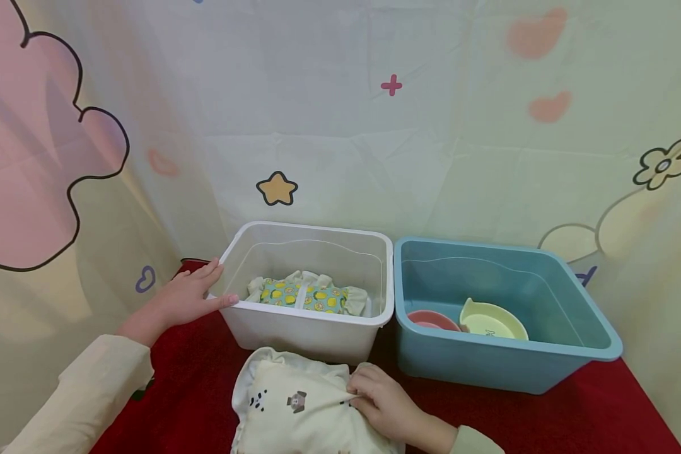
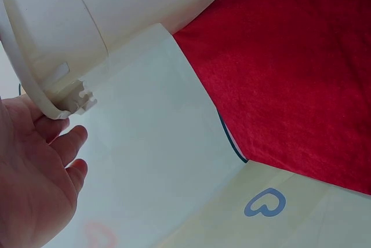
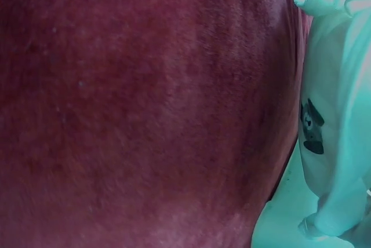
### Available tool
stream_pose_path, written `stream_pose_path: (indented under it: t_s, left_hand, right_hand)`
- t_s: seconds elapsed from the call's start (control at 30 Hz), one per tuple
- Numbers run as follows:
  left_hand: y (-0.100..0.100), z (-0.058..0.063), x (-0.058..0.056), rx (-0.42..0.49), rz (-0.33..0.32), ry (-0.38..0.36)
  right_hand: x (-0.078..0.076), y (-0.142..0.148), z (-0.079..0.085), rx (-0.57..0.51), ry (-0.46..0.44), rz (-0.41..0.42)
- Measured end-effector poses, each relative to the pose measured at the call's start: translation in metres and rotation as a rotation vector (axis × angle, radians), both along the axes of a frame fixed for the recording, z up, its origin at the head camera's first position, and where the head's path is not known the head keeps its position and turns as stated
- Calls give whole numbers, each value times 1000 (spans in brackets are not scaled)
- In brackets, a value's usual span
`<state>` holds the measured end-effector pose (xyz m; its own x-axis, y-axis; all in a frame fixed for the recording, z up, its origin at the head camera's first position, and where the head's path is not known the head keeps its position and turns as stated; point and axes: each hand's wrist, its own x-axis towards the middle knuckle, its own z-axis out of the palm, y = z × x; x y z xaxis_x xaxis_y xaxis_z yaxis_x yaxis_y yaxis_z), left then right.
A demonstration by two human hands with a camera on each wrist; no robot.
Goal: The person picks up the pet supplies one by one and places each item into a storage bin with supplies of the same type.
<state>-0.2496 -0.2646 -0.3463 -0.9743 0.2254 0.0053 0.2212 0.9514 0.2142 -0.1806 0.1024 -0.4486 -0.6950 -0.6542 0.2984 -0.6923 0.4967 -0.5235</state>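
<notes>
My left hand (image 1: 190, 296) rests on the left rim of a white plastic bin (image 1: 301, 314), its fingers fairly straight and its thumb over the front edge. In the left wrist view, the fingers (image 2: 69, 143) lie by the bin's corner, beside the handle fitting. Inside that bin sits a small frilled cushion (image 1: 329, 299) with a lemon print and a pale band. In front of it lies a cream ruffled pillow (image 1: 301, 425) with dog pictures. With curled fingers my right hand (image 1: 383, 400) pinches the pillow's upper right part. At the right wrist view's edge the pillow (image 3: 327, 86) looks greenish.
To the right of the white bin stands a blue bin (image 1: 477, 362), close against it. It holds a pink dish (image 1: 433, 320) and a pale yellow dish (image 1: 494, 320). Red cloth (image 1: 187, 378) covers the table, and a printed curtain (image 1: 340, 176) hangs behind.
</notes>
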Motion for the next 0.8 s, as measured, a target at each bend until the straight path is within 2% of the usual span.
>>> stream_pose_path:
  t_s: [0.23, 0.8]
  left_hand:
    - [-1, -2, -2, -6, 11, -3]
    - [0, -2, -1, -2, 16, -8]
  right_hand:
    - [0, 2, 8, -3, 28, -10]
    - [0, 5, 19, 13, -17, -7]
